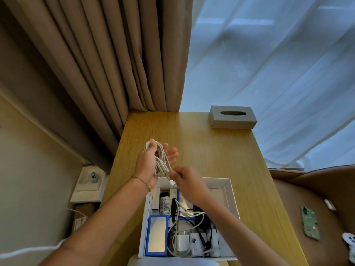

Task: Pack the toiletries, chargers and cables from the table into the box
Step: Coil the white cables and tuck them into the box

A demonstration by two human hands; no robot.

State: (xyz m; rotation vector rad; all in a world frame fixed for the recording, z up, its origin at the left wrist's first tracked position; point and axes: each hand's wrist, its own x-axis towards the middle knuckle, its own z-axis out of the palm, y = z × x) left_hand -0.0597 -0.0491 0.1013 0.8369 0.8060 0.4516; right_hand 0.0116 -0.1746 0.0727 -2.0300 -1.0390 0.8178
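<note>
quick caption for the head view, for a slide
Left hand holds a coiled white cable while the right hand pinches its plug end above the open white box.

Cool, bluish daylight filters through the sheer white curtain (pixel 278 64) at upper right, leaving the room fairly dim. The light wooden worktop (pixel 201 143) is evenly lit, with no glare. Wide-angle distortion bends the brown pleated drapes (pixel 107 54) and stretches the frame's edges. Detail is slightly soft throughout.
</note>
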